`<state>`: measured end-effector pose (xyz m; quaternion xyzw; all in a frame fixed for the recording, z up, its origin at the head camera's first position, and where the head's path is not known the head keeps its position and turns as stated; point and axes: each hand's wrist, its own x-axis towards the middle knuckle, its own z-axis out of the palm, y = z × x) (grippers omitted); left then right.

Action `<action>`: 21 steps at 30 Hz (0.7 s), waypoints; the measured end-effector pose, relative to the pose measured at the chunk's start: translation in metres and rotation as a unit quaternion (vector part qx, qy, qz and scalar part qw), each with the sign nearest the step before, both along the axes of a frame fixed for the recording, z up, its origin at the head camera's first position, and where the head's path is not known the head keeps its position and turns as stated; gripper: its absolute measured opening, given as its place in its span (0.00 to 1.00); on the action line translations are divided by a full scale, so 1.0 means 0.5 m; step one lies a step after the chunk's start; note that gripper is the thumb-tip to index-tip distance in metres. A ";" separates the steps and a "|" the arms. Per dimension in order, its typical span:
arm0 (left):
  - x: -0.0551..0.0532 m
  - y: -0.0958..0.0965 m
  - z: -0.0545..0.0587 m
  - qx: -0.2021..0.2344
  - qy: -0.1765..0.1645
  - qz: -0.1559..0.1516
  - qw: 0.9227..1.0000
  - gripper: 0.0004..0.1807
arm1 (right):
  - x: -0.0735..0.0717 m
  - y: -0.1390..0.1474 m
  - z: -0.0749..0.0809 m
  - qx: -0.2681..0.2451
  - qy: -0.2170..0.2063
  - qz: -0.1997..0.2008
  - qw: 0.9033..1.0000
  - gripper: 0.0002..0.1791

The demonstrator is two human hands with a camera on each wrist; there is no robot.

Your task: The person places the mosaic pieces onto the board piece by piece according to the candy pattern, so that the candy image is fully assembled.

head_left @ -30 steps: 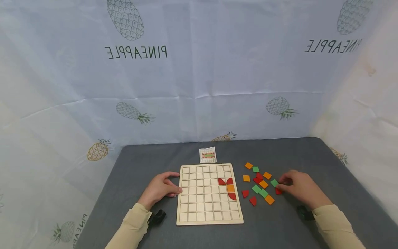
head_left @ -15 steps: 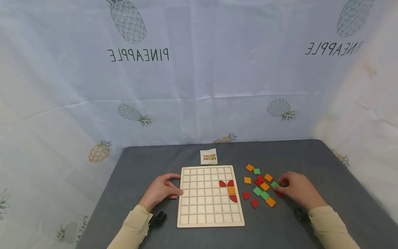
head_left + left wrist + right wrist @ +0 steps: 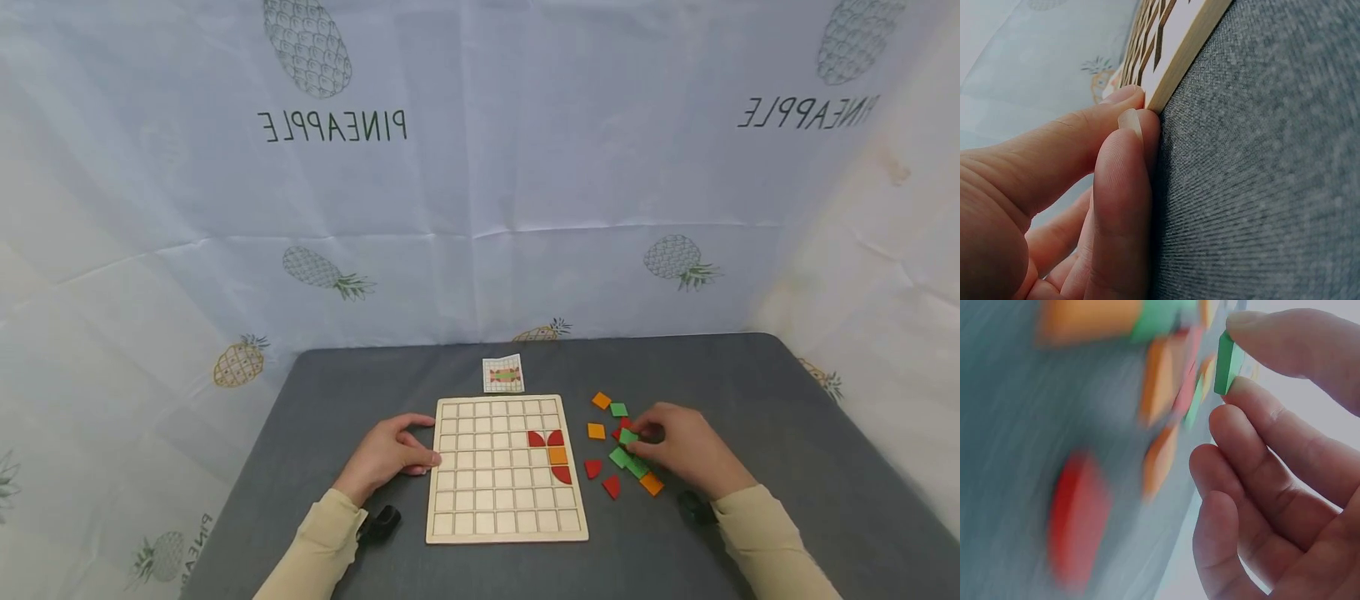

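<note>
My left hand (image 3: 384, 460) holds the left edge of a pale wooden grid board (image 3: 483, 478), thumb on the rim and a finger against its side; the left wrist view shows this pinch close up. At the board's right side lie red quarter-circle tiles (image 3: 560, 474) around one orange square tile (image 3: 557, 456). Over the loose pieces, my right hand (image 3: 686, 443) pinches a green square tile (image 3: 628, 436) between thumb and index finger. That green tile (image 3: 1226, 365) is off the table in the right wrist view, the other fingers loosely bent below it.
Loose orange (image 3: 651, 483), green (image 3: 618, 457) and red (image 3: 611, 487) tiles lie scattered right of the board, some beneath my right hand. A small printed pattern card (image 3: 502, 374) lies behind the board. A pineapple-print cloth (image 3: 465, 283) hangs around the grey table (image 3: 375, 375).
My right hand has lifted the green tile from the right side of the pile and carried it left over the other tiles. The left hand stays at the board's edge.
</note>
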<state>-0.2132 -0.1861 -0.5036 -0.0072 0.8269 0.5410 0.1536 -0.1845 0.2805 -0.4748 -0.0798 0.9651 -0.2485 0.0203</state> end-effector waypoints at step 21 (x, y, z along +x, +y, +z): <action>-0.001 -0.004 0.000 0.007 -0.003 -0.001 1.000 0.41 | -0.006 -0.226 0.007 -0.005 0.033 0.105 0.994 0.08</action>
